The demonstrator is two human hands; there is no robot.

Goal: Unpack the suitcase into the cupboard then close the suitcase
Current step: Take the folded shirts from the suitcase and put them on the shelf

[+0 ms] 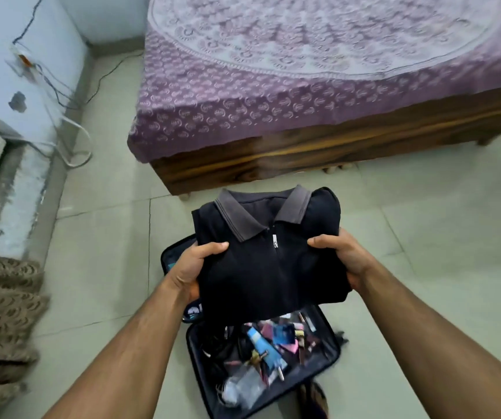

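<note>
Covering the room, a pale tiled floor [424,237] carries a wooden bed [303,152] with a purple sheet and an open suitcase [328,355] of small items. Above the suitcase a folded black shirt [269,252] is held, the left hand [193,267] and right hand [344,255] each keeping a grip curled on a side edge.

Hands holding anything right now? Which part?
Yes: a folded black shirt. The left hand grips its left edge, the right hand its right edge, thumbs on top.
</note>
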